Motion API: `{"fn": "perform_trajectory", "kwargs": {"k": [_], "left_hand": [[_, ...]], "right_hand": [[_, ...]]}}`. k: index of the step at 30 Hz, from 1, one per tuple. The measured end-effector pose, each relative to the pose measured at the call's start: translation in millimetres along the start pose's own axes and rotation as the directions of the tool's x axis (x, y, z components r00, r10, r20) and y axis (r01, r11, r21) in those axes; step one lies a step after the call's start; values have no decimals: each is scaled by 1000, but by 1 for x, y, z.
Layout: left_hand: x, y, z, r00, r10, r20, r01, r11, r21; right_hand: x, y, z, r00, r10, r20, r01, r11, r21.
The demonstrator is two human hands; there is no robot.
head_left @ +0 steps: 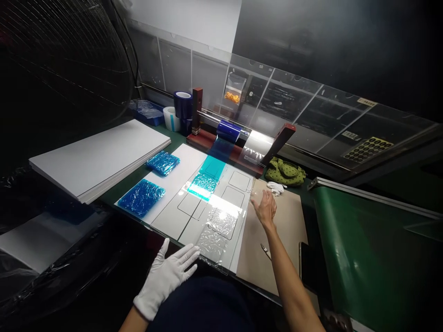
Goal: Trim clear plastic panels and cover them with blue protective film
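Observation:
My left hand [169, 275], in a white glove, lies flat with fingers spread at the near edge of a clear plastic sheet [214, 230]. That sheet covers a white template board [194, 193] marked with square outlines. My bare right hand [266, 207] reaches forward with fingers apart, at the sheet's right edge above a brown board [277, 249]. It holds nothing. Blue film [212, 168] runs from a roll [228, 130] on a red dispenser stand down onto the template. Two crinkled blue pieces [141, 197] [163, 162] lie on the board's left part.
A stack of white sheets [100, 157] lies at the left. Tape rolls [182, 108] stand at the back, behind a clear partition. A green cloth [285, 170] and white glove [276, 187] lie beyond the brown board. A small tool [266, 251] rests on it. A green conveyor [374, 249] runs at the right.

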State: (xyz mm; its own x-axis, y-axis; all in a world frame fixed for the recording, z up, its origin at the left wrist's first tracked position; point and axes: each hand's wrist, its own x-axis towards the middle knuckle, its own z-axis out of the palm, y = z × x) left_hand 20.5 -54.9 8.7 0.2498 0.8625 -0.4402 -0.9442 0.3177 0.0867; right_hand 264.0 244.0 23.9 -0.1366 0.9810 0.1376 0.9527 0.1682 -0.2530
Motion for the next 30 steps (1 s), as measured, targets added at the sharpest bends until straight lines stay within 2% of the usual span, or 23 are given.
{"fn": "perform_trajectory", "kwargs": {"k": [3, 8, 12, 15, 17, 20, 22, 23, 24, 25, 27, 28, 30], "left_hand": [[0, -1, 1, 999, 40, 4, -40, 999, -3], [-2, -3, 9, 995, 84, -48, -84, 996, 14], [-2, -4, 16, 994, 88, -58, -82, 993, 87], [-3, -3, 23, 996, 89, 20, -91, 978, 188], [-3, -2, 35, 992, 94, 90, -120, 928, 352], [5, -3, 64, 983, 152, 106, -182, 692, 698], [19, -9, 88, 966, 239, 98, -211, 507, 836], [27, -13, 101, 949, 292, 120, -239, 412, 880], [37, -19, 113, 902, 386, 193, -281, 186, 942], [46, -25, 124, 861, 418, 290, -290, -65, 955], [61, -38, 140, 786, 389, 480, -278, -471, 837], [66, -44, 145, 759, 351, 548, -267, -600, 754], [70, -52, 148, 714, 282, 641, -259, -744, 616]], "right_hand": [[34, 9, -2, 985, 131, 113, -138, 989, 53], [62, -1, 13, 963, 177, 202, -202, 973, 110], [64, -4, 17, 963, 185, 194, -227, 949, 219], [55, 2, 5, 974, 176, 139, -213, 921, 326], [42, 8, -10, 982, 165, 87, -186, 896, 404], [6, 9, -40, 992, 123, 21, -117, 850, 514], [-26, 1, -60, 997, 73, -1, -55, 761, 647], [-43, -6, -70, 999, 46, -5, -27, 668, 744], [-61, -14, -79, 1000, 25, 4, -17, 545, 838], [-77, -23, -87, 1000, 12, 29, -32, 400, 916], [-108, -38, -99, 992, -2, 127, -126, 106, 986], [-120, -42, -102, 983, -4, 184, -184, -21, 983], [-139, -43, -104, 959, -1, 282, -277, -196, 941]]}}
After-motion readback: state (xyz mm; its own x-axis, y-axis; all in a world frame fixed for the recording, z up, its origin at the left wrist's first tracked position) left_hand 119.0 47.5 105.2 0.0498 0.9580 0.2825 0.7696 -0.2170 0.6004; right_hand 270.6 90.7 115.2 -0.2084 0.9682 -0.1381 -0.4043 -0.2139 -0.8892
